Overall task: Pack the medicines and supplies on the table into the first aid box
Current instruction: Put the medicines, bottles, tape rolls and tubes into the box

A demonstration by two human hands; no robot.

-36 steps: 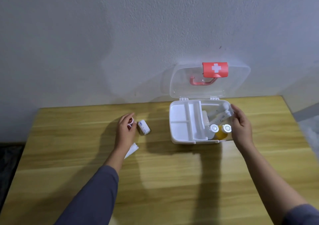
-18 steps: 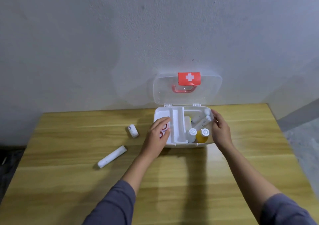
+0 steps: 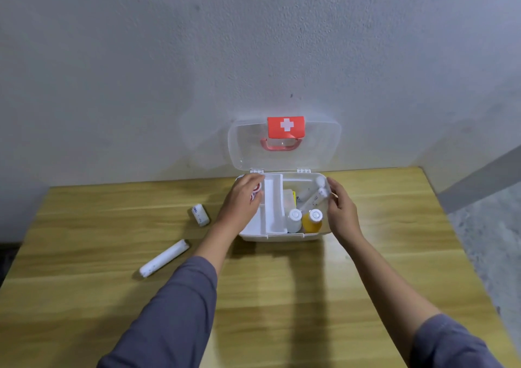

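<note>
**White tape rolls go into the first aid box**

Wooden table, open first aid box at its far edge, clear lid upright against the wall. The left hand hangs over the box's rear-left tray compartment, fingers curled around what look like small red-and-white tape rolls, though blur makes that uncertain. The right hand rests loosely curved against the box's right wall, steadying it and holding nothing. Two items wait outside: a short white roll just left of the box, its long axis running toward the wall, and a long white tube nearer the camera, lying diagonally, far end toward the box. Next, judging by this: release, then reach left.
</note>
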